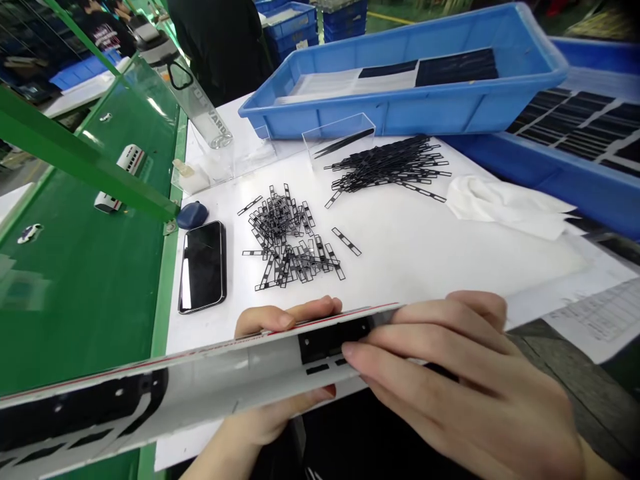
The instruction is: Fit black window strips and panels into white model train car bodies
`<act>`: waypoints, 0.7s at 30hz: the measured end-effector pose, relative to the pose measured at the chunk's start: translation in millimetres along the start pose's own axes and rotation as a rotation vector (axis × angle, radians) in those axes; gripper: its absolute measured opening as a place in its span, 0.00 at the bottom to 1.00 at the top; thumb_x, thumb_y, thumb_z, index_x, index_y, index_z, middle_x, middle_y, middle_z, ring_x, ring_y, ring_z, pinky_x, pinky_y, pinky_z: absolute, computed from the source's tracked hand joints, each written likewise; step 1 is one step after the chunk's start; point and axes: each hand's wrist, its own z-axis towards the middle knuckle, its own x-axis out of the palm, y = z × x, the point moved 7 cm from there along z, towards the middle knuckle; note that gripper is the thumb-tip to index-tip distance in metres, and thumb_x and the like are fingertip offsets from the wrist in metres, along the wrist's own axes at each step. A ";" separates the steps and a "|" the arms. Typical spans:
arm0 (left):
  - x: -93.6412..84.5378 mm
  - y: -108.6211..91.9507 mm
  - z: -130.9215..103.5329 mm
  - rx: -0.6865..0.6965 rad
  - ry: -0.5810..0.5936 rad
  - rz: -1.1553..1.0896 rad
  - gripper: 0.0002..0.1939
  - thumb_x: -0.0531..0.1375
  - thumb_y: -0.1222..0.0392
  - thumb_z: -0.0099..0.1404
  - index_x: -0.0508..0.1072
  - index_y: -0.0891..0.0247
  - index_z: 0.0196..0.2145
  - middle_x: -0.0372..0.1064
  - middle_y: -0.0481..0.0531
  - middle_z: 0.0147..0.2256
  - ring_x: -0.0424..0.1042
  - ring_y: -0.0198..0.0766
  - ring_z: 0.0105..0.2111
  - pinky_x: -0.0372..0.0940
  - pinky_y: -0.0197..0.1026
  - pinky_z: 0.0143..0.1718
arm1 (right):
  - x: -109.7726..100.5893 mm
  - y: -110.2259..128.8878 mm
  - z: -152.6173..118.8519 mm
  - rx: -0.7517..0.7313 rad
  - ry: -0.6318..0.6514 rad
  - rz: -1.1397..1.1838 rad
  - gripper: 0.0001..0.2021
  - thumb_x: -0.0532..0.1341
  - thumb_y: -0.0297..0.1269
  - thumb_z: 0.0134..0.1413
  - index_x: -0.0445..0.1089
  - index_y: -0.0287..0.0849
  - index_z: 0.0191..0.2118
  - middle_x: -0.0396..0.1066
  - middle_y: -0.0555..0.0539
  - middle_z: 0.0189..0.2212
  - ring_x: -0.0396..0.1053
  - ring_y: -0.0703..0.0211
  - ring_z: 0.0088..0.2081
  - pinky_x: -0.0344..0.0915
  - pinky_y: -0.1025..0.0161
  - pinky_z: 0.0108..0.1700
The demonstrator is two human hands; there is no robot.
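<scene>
A long white model train shell (225, 373) with a thin red stripe slants across the front, its hollow inside facing me. Dark window panels line the inner wall; one dark panel (325, 341) sits near the right end. My left hand (265, 420) wraps round the shell from behind, fingers above and below it, partly hidden. Closed on the shell's right end is my right hand (465, 373), a fingertip pressing at the dark panel. Whether it also holds a small part cannot be seen. Beyond lie a pile of small black frame strips (290, 240) and longer black strips (390, 165).
A phone (204, 267) and a dark blue object (193, 215) lie left. Behind are tweezers (345, 142) on a clear box, a bottle (200, 107) and a blue bin (410, 107). White cloth (505, 203) lies right. Train pieces (131, 159) sit on the green conveyor (75, 267).
</scene>
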 end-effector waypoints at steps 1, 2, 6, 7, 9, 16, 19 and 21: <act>0.3 -0.3 0.3 -0.001 -0.003 0.005 0.24 0.74 0.61 0.63 0.72 0.41 0.51 0.78 0.40 0.57 0.76 0.45 0.59 0.72 0.51 0.62 | -0.4 0.5 1.1 -0.011 0.007 0.004 0.13 0.65 0.18 0.59 0.82 0.43 0.42 0.83 0.54 0.35 0.78 0.62 0.37 0.63 0.55 0.42; 0.3 -0.6 0.5 -0.001 -0.007 0.010 0.24 0.74 0.61 0.63 0.72 0.40 0.50 0.78 0.40 0.56 0.76 0.45 0.59 0.72 0.51 0.62 | -0.3 0.7 1.7 -0.023 0.020 0.011 0.13 0.65 0.18 0.60 0.82 0.42 0.41 0.83 0.54 0.34 0.78 0.62 0.37 0.64 0.56 0.43; -1.9 -1.4 -1.1 0.018 -0.009 0.041 0.24 0.75 0.60 0.62 0.74 0.39 0.50 0.78 0.39 0.56 0.76 0.46 0.59 0.73 0.52 0.61 | 1.0 -2.2 -3.0 -0.047 0.063 0.021 0.13 0.64 0.20 0.62 0.81 0.43 0.45 0.83 0.52 0.37 0.78 0.59 0.40 0.68 0.56 0.45; -2.6 -1.1 -1.9 0.023 0.000 0.049 0.24 0.75 0.60 0.61 0.74 0.39 0.50 0.78 0.39 0.56 0.76 0.47 0.59 0.74 0.52 0.60 | 1.2 -3.4 -5.4 -0.050 0.062 0.023 0.13 0.65 0.21 0.61 0.81 0.43 0.46 0.83 0.51 0.39 0.78 0.58 0.41 0.69 0.56 0.45; -3.9 -0.7 -3.6 0.034 0.021 0.062 0.26 0.76 0.60 0.60 0.75 0.37 0.51 0.77 0.39 0.57 0.75 0.49 0.60 0.75 0.52 0.59 | 2.6 -5.0 -10.2 -0.062 0.061 0.030 0.14 0.66 0.23 0.60 0.81 0.43 0.49 0.83 0.51 0.41 0.79 0.55 0.45 0.72 0.55 0.46; -3.9 1.0 -7.0 0.066 0.059 0.119 0.24 0.74 0.58 0.62 0.75 0.35 0.52 0.78 0.39 0.56 0.77 0.51 0.58 0.77 0.49 0.55 | 6.2 -0.7 -21.3 0.021 0.013 -0.008 0.15 0.60 0.23 0.66 0.80 0.46 0.49 0.84 0.54 0.41 0.81 0.58 0.44 0.75 0.58 0.49; -5.1 5.9 -8.1 0.146 0.020 0.141 0.12 0.68 0.46 0.68 0.76 0.34 0.49 0.82 0.40 0.50 0.80 0.52 0.53 0.79 0.52 0.51 | 4.6 1.3 -28.5 0.073 0.015 -0.063 0.15 0.59 0.25 0.70 0.80 0.51 0.49 0.84 0.54 0.37 0.82 0.57 0.41 0.76 0.58 0.52; -7.1 9.5 -8.3 0.181 -0.012 0.125 0.10 0.59 0.39 0.73 0.77 0.34 0.48 0.83 0.42 0.46 0.81 0.52 0.51 0.80 0.53 0.49 | 4.0 4.9 -32.5 0.020 0.034 -0.077 0.14 0.60 0.27 0.69 0.80 0.51 0.49 0.84 0.52 0.35 0.82 0.55 0.37 0.79 0.57 0.48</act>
